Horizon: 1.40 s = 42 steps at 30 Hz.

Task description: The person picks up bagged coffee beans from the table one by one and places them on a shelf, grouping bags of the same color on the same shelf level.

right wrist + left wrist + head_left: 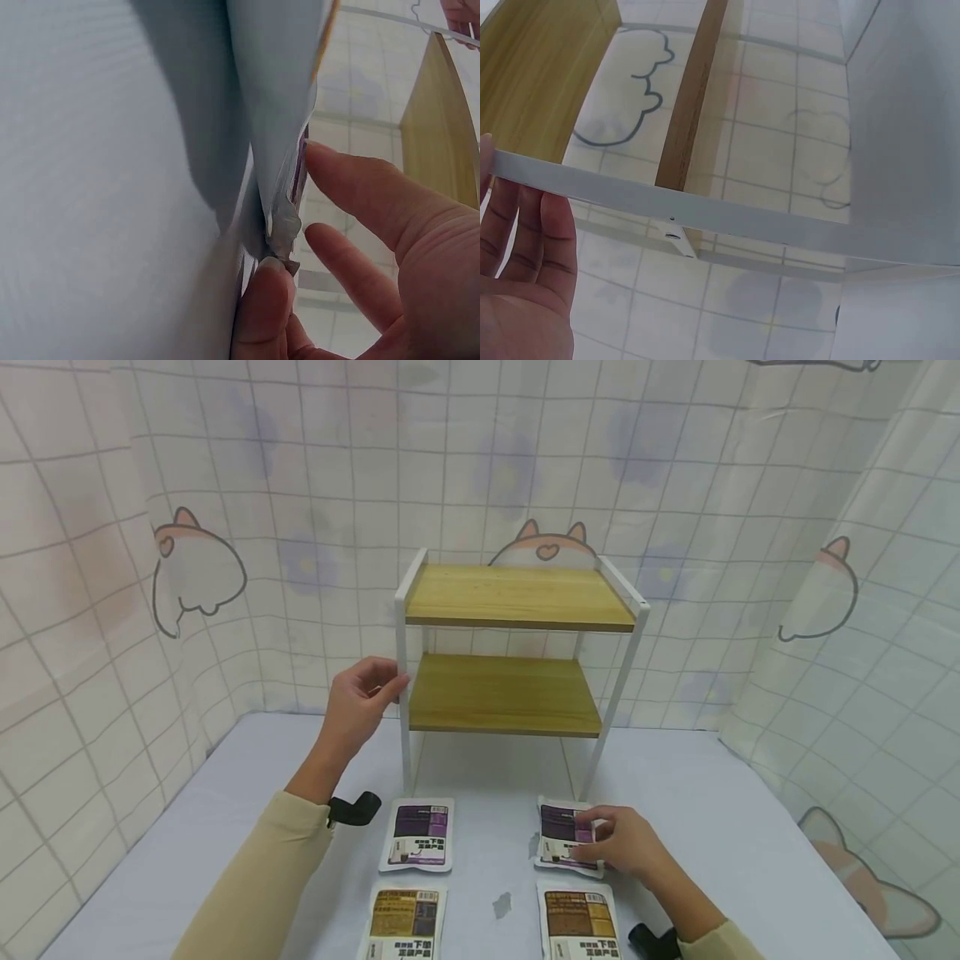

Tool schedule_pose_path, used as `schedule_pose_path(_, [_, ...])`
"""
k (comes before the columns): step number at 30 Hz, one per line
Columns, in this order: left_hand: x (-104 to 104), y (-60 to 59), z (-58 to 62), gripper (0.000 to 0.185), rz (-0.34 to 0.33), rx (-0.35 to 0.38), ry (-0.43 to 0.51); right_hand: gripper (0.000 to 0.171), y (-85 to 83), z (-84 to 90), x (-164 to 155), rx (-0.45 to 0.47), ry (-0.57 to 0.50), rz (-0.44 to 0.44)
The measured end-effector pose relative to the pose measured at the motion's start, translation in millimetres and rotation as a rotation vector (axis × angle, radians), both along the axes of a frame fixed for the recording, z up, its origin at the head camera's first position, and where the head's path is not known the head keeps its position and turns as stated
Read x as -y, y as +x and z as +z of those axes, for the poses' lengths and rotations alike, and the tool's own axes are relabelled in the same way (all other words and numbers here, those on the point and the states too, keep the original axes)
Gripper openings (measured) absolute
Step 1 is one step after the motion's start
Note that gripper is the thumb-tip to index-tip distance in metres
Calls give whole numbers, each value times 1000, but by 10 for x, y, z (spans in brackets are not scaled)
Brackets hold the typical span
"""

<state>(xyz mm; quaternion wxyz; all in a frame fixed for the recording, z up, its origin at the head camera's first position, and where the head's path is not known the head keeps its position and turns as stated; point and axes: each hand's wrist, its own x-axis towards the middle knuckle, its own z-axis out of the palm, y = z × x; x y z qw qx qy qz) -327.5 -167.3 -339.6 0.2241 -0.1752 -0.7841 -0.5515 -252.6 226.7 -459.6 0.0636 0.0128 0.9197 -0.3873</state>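
Observation:
A small two-tier shelf rack [517, 597] with wood-look boards and a white frame stands on the table. My left hand [363, 697] grips its front left post [615, 184], with the thumb on one side and the fingers on the other. At the rack's front right foot lies a flat purple-and-white packet [557, 843]. My right hand [618, 842] holds this packet at its right edge; in the right wrist view the fingertips [319, 157] touch its rim. A second purple packet [420, 835] lies to the left, in front of the rack.
Nearer me lie two brown-and-white packets, one on the left [405, 914] and one on the right [579, 914], both cut off by the frame's lower edge. A white table [225, 827] carries everything. Behind it hangs a checked curtain [315, 485] with cartoon animals.

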Motion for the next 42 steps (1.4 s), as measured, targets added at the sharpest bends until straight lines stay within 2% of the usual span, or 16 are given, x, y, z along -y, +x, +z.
schedule_pose_path(10, [8, -4, -11, 32, 11, 31, 5, 58, -10, -7, 45, -3, 47, -2])
schedule_pose_path(28, [25, -8, 0, 28, 15, 10, 8, 55, 15, 53, 116, -49, 120, 5])
schedule_pose_path(42, [-14, -31, -13, 27, 8, 9, 0, 56, 24, 61, 93, -17, 109, -3])
